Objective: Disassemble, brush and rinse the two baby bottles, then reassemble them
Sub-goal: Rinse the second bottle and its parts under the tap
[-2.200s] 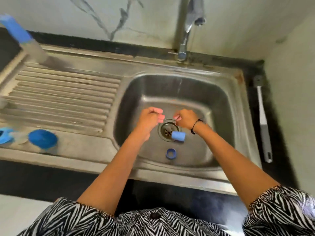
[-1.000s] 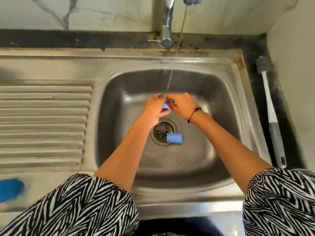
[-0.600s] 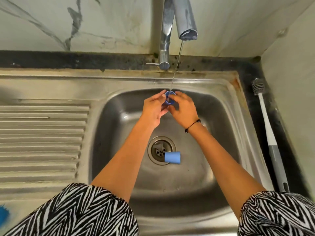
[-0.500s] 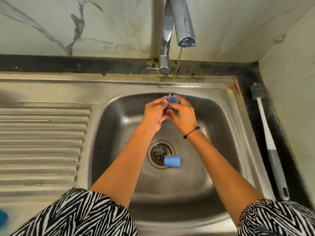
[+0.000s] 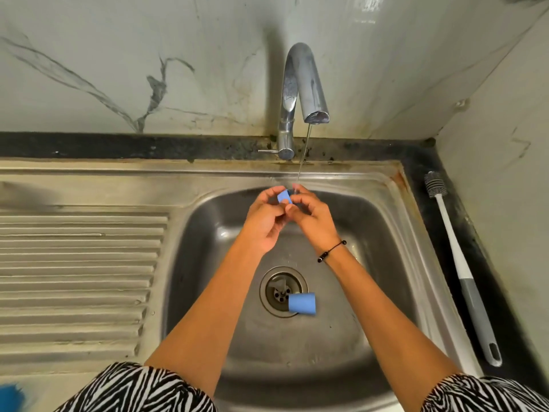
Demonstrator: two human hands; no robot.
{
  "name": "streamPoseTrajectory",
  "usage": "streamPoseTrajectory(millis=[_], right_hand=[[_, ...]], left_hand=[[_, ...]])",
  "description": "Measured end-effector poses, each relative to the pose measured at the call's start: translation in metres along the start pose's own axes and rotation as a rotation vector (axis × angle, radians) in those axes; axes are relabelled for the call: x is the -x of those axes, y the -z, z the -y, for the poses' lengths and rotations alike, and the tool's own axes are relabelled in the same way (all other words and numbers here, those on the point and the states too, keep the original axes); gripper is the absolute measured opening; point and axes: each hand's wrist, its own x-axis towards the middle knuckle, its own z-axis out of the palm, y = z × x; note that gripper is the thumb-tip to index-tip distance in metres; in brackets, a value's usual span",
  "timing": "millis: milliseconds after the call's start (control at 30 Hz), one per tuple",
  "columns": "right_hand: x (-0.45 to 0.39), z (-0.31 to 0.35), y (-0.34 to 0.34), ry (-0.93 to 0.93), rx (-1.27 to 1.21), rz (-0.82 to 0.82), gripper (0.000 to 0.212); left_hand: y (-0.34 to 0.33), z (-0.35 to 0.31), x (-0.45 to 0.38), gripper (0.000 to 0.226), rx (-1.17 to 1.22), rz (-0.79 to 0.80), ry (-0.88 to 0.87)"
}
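Right under the thin stream from the tap (image 5: 300,93), the left hand (image 5: 264,220) and right hand (image 5: 312,217) together pinch a small blue ring (image 5: 284,197) (tilted on edge); a blue cap (image 5: 302,303) lies beside the drain (image 5: 281,291).

Bare forearms, both. Short black-and-white zebra-striped sleeves (image 5: 142,388) at the upper arms. Thin black cord bracelet (image 5: 331,251) with small dark beads around the right wrist.
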Motion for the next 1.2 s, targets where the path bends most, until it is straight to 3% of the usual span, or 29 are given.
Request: streamPoseTrajectory(millis=[133, 267, 400, 633, 733, 867, 1000, 1100, 1200], right_hand=[[0.001, 0.012, -0.015, -0.086, -0.273, -0.112, 0.014], [0.003, 0.005, -0.019, 0.011, -0.075, -0.173, 0.022], [-0.002, 0.013, -0.011, 0.097, 0.191, -0.193, 0.028], [0.010, 0.007, -0.008, 0.245, 0.285, -0.107, 0.048], [0.006, 0.011, -0.006, 0.174, 0.370, -0.118, 0.038], [0.000, 0.023, -0.005, 0.142, 0.426, -0.140, 0.026], [-0.009, 0.030, 0.000, 0.019, 0.126, -0.181, 0.024], [-0.011, 0.043, 0.001, -0.230, -0.339, -0.013, 0.017], [-0.012, 0.054, 0.007, -0.260, -0.553, 0.057, 0.018]], left_hand=[[-0.003, -0.001, 0.004, 0.035, -0.167, 0.016, -0.209], [-0.011, -0.004, 0.004, 0.020, -0.018, -0.082, -0.169], [-0.012, -0.002, 0.004, 0.027, -0.057, -0.036, -0.099], [-0.012, -0.010, 0.005, 0.022, 0.075, -0.073, -0.034], [-0.013, -0.001, 0.005, 0.009, 0.105, -0.122, -0.015], [-0.014, -0.003, 0.009, 0.008, -0.061, -0.147, -0.027], [-0.010, -0.009, 0.015, 0.024, -0.165, -0.203, -0.065], [-0.005, -0.011, 0.019, 0.020, -0.206, -0.256, -0.069], [-0.003, -0.013, 0.019, 0.018, -0.192, -0.260, -0.072]])
